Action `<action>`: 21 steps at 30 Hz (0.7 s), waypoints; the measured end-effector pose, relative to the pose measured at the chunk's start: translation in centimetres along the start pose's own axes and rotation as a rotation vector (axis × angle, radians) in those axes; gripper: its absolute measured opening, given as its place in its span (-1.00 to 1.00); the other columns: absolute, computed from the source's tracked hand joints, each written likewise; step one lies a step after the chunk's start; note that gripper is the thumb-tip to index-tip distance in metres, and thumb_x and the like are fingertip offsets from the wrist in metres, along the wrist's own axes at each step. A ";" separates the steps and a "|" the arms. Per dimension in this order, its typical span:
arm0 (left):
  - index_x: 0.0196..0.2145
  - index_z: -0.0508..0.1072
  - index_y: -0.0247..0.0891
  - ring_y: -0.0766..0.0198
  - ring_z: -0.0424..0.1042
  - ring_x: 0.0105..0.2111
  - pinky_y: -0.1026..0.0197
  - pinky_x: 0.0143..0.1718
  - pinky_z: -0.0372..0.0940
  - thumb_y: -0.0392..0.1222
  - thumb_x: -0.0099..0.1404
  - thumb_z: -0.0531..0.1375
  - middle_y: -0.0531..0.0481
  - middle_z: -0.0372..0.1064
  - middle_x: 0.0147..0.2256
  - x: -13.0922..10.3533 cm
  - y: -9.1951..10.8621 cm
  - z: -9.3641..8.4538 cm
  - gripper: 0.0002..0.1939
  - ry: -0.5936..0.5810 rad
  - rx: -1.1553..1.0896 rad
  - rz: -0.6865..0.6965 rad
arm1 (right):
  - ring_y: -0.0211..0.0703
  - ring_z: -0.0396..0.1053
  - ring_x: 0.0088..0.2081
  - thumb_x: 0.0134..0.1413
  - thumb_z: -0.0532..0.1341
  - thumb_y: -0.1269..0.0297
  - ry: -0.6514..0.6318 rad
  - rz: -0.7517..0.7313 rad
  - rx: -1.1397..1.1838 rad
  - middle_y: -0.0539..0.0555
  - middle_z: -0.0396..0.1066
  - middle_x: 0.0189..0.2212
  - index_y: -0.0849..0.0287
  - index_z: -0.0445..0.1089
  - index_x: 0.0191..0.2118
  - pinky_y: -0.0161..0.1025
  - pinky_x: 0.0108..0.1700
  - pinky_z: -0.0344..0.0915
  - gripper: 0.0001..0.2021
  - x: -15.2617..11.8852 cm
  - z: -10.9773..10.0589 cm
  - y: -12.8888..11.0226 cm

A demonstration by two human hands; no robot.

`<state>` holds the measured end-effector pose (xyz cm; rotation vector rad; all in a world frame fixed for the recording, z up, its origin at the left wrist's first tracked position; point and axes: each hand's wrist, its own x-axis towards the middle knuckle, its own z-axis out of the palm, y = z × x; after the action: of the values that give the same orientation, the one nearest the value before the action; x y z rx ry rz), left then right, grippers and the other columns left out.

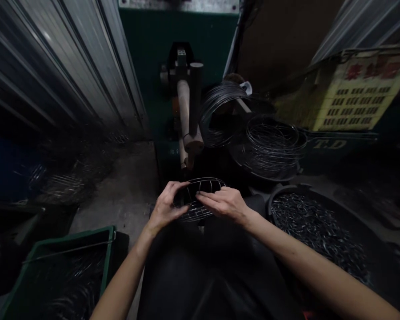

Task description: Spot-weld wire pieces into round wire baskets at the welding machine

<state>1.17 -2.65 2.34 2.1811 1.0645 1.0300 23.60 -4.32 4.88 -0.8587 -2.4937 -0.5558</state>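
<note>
A round wire basket (195, 214) of thin metal rods is held over my lap, just below the machine's arms. My left hand (166, 205) grips its left side, thumb toward the near rim and fingers at the far rim. On the right side, my right hand (222, 202) is closed at the basket, its fingers reaching over the opening; whether a small piece is pinched there is too dark to tell. Above the basket, the two cylindrical arms of the machine (194, 140) stick out from a green housing (146, 58).
Wire coils (225, 95) and wire rings (273, 138) lie right of the machine. A wide black tub (370, 235) of small metal pieces stands at right, below a yellow crate (353, 100). A green crate (70, 239) with wire parts is at lower left.
</note>
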 end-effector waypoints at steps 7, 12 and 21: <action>0.05 0.25 -0.16 0.18 0.36 -0.08 0.09 -0.06 0.34 -0.35 0.08 0.27 -0.08 0.28 -0.10 0.5 -0.6 -0.6 -0.43 0.038 -0.013 0.026 | -0.46 0.22 -0.54 0.13 0.18 0.45 0.085 -0.092 -0.024 -0.01 0.51 -0.14 0.14 0.48 -0.14 -0.34 -0.46 0.07 -0.79 0.9 0.6 1.1; 0.03 0.26 -0.15 0.16 0.38 -0.10 0.08 -0.09 0.36 -0.32 0.09 0.27 -0.08 0.27 -0.11 0.6 -1.0 -0.6 -0.46 0.076 0.007 0.036 | -0.44 0.25 -0.52 0.17 0.14 0.45 0.015 -0.088 -0.010 -0.03 0.48 -0.09 0.08 0.46 -0.08 -0.32 -0.44 0.11 -0.74 0.9 1.3 1.4; 0.07 0.24 -0.14 0.12 0.34 -0.04 0.03 -0.02 0.33 -0.32 0.11 0.26 -0.12 0.22 -0.07 1.1 -2.5 -0.6 -0.43 0.082 0.081 0.052 | -0.42 0.28 -0.50 0.21 0.10 0.44 -0.095 -0.059 0.033 -0.01 0.43 -0.01 0.03 0.43 -0.02 -0.30 -0.45 0.14 -0.70 1.4 2.1 2.1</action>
<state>0.09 -0.27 1.43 2.2589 1.1091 1.1264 23.38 -1.04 4.37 -0.8185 -2.6141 -0.5027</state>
